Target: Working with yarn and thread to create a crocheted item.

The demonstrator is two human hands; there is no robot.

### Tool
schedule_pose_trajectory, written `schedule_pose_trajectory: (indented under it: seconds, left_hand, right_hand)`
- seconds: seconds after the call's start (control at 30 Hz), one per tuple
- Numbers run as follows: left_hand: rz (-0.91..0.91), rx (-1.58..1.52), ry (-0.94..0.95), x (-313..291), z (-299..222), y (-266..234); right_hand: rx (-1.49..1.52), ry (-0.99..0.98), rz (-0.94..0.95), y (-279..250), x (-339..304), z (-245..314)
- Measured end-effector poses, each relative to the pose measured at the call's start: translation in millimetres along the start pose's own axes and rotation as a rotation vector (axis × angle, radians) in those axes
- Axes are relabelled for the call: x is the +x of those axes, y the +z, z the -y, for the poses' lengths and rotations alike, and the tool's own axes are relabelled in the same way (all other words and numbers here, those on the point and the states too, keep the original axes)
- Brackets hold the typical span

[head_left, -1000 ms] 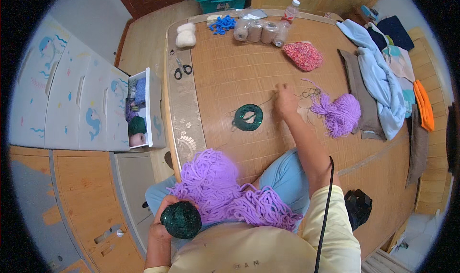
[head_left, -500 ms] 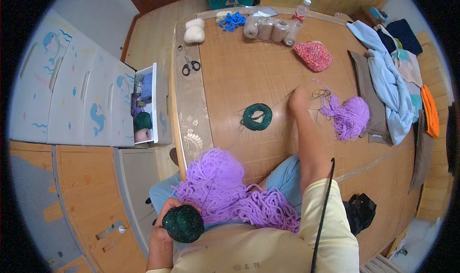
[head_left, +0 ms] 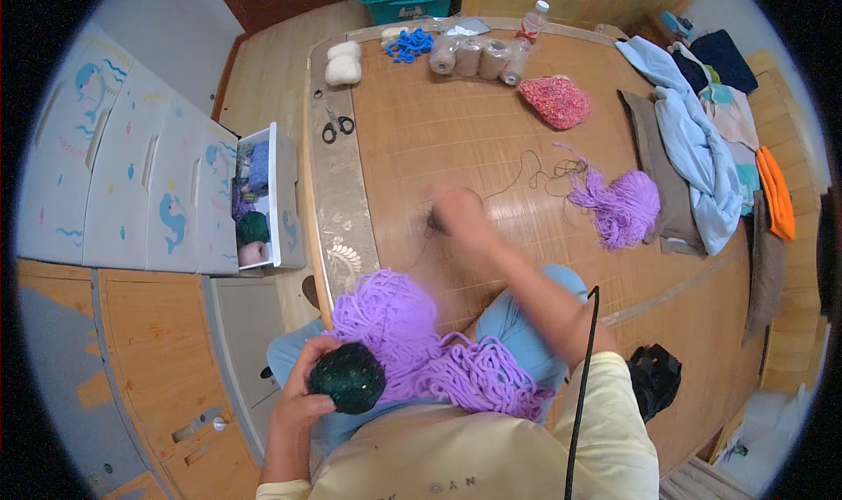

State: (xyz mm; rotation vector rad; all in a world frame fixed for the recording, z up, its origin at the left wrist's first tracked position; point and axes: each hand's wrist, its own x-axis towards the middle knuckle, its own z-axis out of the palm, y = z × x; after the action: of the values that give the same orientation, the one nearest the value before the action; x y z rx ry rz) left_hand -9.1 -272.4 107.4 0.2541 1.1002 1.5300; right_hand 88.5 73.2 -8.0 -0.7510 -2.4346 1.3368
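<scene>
My left hand [head_left: 303, 384] is wrapped round a ball of dark green yarn [head_left: 348, 379] at the lower left, beside my lap. A thick heap of lilac yarn [head_left: 386, 325] lies across my legs, right next to the ball. My right hand [head_left: 460, 209] reaches out over the middle of the mat, smeared by motion, its fingers not clear. Under and beside it shows a bit of dark green yarn [head_left: 433, 223], the ring of yarn otherwise hidden. A thin dark strand [head_left: 517, 174] curls loosely from near that hand toward a smaller lilac skein [head_left: 624, 206].
Scissors [head_left: 338, 130] lie on the left border of the mat [head_left: 421, 123]. Cream yarn [head_left: 343, 64], blue yarn [head_left: 409, 46], wrapped cones [head_left: 481, 59], a bottle [head_left: 534, 21] and a pink knitted piece [head_left: 556, 103] stand far off. Folded clothes [head_left: 693, 140] lie right; an open drawer [head_left: 281, 197] juts out left.
My right hand has swept left and nearer, from beside the small skein to over the dark green ring, leaving slack strand behind. My left hand has shifted slightly, still around the ball.
</scene>
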Motion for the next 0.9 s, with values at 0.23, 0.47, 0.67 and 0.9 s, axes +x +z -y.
schedule_pose_trajectory:
  seconds: [0.23,0.47,0.67,0.9]
  left_hand:
    - [0.01,-0.105,0.19,12.3,-16.6,-1.5]
    - [-0.335,0.553,0.358,18.9,-23.5,1.1]
    - [0.148,0.151,0.115,4.0,-7.6,-2.1]
    - [-0.209,0.609,0.235,7.3,-11.9,-7.7]
  right_hand:
    - [1.199,0.25,0.358,73.8,-116.3,147.3]
    - [0.231,-0.356,0.432,55.6,-140.7,177.0]
    - [0.336,-0.36,0.26,57.2,-109.9,141.6]
    - [0.262,-0.441,0.664,50.6,-134.3,176.9]
